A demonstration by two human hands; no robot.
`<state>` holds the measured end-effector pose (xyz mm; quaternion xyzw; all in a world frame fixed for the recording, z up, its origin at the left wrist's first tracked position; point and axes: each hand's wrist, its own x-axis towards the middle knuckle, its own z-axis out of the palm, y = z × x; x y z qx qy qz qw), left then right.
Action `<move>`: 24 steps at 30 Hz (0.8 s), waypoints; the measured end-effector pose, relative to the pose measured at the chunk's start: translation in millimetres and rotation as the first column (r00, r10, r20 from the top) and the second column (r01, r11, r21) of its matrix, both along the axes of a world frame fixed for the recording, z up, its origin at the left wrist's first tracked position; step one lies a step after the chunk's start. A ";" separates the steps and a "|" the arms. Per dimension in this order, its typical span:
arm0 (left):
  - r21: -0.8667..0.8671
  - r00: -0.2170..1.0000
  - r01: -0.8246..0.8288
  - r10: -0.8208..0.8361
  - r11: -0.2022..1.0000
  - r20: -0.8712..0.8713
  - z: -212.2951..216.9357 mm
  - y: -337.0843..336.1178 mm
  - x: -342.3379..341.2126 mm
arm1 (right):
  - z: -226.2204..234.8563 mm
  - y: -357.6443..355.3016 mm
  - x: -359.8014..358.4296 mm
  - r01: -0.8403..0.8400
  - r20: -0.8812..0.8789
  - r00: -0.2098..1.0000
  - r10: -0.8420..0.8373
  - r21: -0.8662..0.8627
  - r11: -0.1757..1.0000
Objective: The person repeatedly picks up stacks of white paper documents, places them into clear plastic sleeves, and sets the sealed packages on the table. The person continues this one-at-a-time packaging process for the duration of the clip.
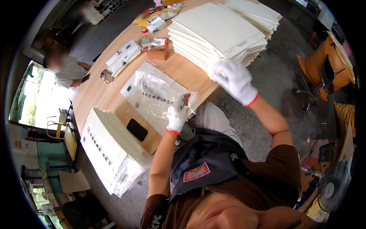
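My left hand [178,114], in a white knit glove with a red cuff, is closed on the open end of a clear plastic bag [146,91] with dark print. The bag lies flat on the wooden table. My right hand [235,81], gloved the same way, is at the near edge of a tall stack of white sheets [219,28]. Its fingers are curled; whether they pinch a sheet is hidden. Left of my left forearm stands a stack of bagged white packs [110,145], with a black phone [137,129] lying beside it.
On the wooden table [93,91] lie a white plastic case [124,57], a brown roll [157,55], red-handled scissors [146,47] and a tissue pack [156,24]. A person [66,70] is at the far left side. An orange-brown covered chair [324,68] stands at right.
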<state>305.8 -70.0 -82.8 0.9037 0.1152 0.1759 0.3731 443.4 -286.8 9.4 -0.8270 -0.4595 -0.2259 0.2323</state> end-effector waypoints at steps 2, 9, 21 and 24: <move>-0.187 0.993 0.114 -0.105 0.976 0.055 5.4 -5.0 17.2 | 8.1 -13.5 37.4 0.291 0.143 0.953 -0.267 -0.194 0.937; -0.587 0.922 0.383 -0.330 0.714 0.200 29.6 -16.6 77.6 | 26.6 -22.1 81.4 0.184 0.334 0.942 -0.030 -0.440 0.879; -0.770 0.936 0.018 -0.282 0.638 -0.211 103.0 39.7 33.1 | 1.5 -69.4 -23.1 0.229 -0.547 0.835 -0.053 0.258 0.939; -0.453 0.950 0.129 -0.241 0.882 -0.199 93.1 27.0 19.1 | -44.4 -42.2 -13.2 0.093 -0.707 0.532 0.466 0.596 0.798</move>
